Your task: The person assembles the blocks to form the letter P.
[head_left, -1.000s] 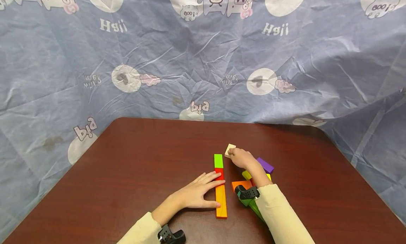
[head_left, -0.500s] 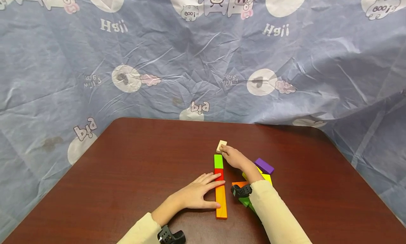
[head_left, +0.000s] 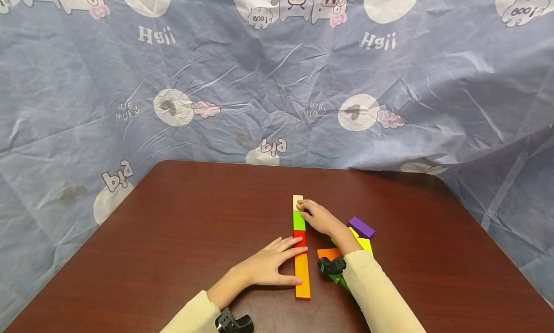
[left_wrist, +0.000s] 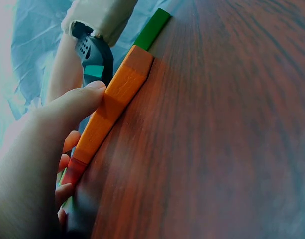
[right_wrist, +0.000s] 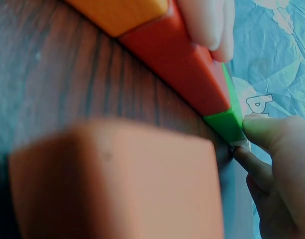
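Observation:
A straight row of wooden blocks runs away across the table: a long yellow-orange block [head_left: 302, 277] nearest, then a red block [head_left: 299, 234], a light green block [head_left: 298, 221] and a cream block [head_left: 296, 203] at the far end. My left hand [head_left: 268, 265] lies spread along the row's left side, thumb touching the yellow-orange block and fingertips resting on the red one. At the far end, my right hand [head_left: 322, 218] pinches the cream block, which meets the green block end to end. In the right wrist view, the thumb [right_wrist: 264, 130] sits by the green block's edge.
Right of the row, partly under my right forearm, lies a loose pile with an orange block [head_left: 327, 252], yellow blocks [head_left: 365, 244], a purple block [head_left: 361, 227] and green blocks [head_left: 345, 284]. A patterned blue-grey cloth [head_left: 233, 83] hangs behind the brown table [head_left: 207, 203].
My right hand has brought the cream block leftward, turned it straight and set it against the green block's far end. The left hand has stayed in place.

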